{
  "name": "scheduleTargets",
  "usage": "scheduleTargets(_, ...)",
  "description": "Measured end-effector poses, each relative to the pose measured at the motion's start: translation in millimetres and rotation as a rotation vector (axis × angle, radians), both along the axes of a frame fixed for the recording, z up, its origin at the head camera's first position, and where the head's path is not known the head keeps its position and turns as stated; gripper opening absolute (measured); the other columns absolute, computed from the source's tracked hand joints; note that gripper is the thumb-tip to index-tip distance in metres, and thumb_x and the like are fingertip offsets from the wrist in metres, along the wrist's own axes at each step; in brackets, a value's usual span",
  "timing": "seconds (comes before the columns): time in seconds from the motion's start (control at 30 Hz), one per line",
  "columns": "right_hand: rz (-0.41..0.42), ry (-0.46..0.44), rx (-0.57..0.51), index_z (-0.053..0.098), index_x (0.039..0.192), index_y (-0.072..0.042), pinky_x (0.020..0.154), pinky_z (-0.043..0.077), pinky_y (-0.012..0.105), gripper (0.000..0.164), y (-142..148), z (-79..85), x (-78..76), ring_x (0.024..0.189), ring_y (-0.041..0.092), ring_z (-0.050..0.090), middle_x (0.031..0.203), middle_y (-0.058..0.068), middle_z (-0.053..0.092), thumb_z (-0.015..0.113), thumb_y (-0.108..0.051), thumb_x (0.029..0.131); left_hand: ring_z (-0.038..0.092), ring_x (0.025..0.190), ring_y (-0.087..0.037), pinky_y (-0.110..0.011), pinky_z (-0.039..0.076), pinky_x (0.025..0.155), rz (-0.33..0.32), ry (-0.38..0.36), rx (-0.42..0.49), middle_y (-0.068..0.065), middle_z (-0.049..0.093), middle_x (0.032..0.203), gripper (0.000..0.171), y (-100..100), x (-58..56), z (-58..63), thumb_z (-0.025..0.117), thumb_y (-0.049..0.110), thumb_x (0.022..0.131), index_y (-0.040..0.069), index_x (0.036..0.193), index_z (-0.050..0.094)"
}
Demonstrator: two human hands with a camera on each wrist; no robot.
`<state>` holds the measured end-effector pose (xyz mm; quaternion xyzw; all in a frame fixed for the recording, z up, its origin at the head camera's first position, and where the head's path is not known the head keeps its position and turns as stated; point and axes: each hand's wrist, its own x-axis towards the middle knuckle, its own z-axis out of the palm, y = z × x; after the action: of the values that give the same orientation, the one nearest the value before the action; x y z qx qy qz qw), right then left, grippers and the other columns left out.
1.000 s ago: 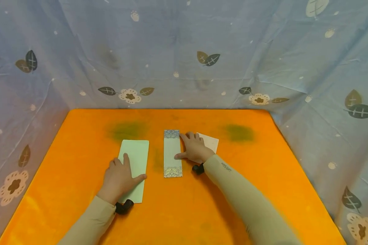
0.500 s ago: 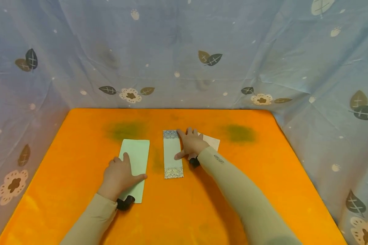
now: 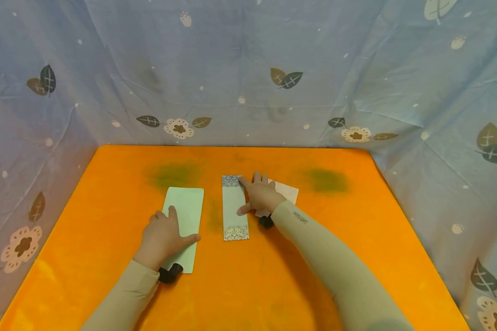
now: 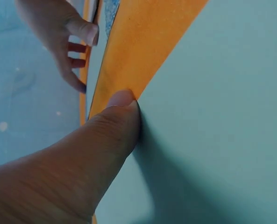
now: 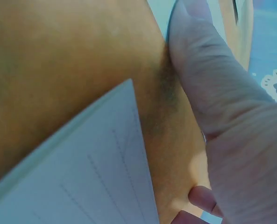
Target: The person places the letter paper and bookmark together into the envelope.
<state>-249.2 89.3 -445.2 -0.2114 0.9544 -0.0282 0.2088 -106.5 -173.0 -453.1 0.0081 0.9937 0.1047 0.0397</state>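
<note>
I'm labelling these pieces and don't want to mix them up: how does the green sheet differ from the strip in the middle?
The green sheet looks plain where visible; the strip has patterned bands at both ends.
The green sheet looks wider and longer than the strip.
The left hand lies over the green sheet; the right hand is at the strip's right edge.
Both are oblong and lie on the orange tabletop.

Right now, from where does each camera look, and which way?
Head: on the head, facing forward and down at the orange table; left hand, right hand and sleeves show.
Left wrist: worn there, looking across the pale green sheet; left thumb and right hand show.
Right wrist: worn there, looking at white dotted-line paper; right thumb and fingers show.
Head and left wrist share the sheet and both hands.
</note>
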Motion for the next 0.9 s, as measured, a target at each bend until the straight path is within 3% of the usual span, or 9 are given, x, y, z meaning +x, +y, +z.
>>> scheduleTargets(0.13, 0.011, -0.001, -0.007, 0.014, 0.156, -0.034, 0.075, 0.024, 0.043, 0.109, -1.4, 1.4, 2.0, 0.097, 0.029, 0.029, 0.114, 0.011, 0.030, 0.063, -0.072, 0.066, 0.050, 0.083, -0.046, -0.050, 0.051, 0.057, 0.001, 0.000, -0.002, -0.045, 0.045, 0.098, 0.116, -1.4, 0.8, 1.0, 0.071, 0.069, 0.070, -0.018, 0.135, 0.032)
scheduleTargets(0.27, 0.006, -0.026, -0.009, 0.012, 0.156, -0.033, 0.079, 0.026, 0.044, 0.111, -1.1, 4.4, 1.3, 0.101, 0.030, 0.029, 0.124, 0.013, 0.030, 0.064, -0.072, 0.066, 0.050, 0.088, -0.050, -0.051, 0.051, 0.060, -0.005, -0.017, -0.004, -0.047, 0.045, 0.103, 0.117, -1.6, 0.8, -0.1, 0.069, 0.070, 0.071, -0.018, 0.139, 0.029)
scheduleTargets(0.6, -0.091, 0.028, -0.091, 0.017, 0.156, -0.028, 0.090, 0.032, 0.051, 0.106, 1.0, -0.9, -5.3, 0.113, 0.034, 0.032, 0.133, 0.019, 0.032, 0.058, -0.077, 0.071, 0.044, 0.102, -0.058, -0.058, 0.046, 0.075, 0.013, -0.028, -0.023, -0.048, 0.038, 0.114, 0.126, 9.1, -1.4, -1.2, 0.063, 0.076, 0.070, -0.010, 0.149, 0.014)
scheduleTargets(0.9, -0.117, 0.008, -0.114, 0.017, 0.156, -0.029, 0.098, 0.029, 0.061, 0.113, -5.5, -2.4, -11.3, 0.126, 0.042, 0.027, 0.147, 0.024, 0.024, 0.065, -0.076, 0.065, 0.040, 0.108, -0.055, -0.061, 0.040, 0.083, 0.014, -0.042, 0.011, -0.043, 0.037, 0.121, 0.120, 12.8, 0.3, -3.4, 0.065, 0.070, 0.073, -0.007, 0.150, 0.015)
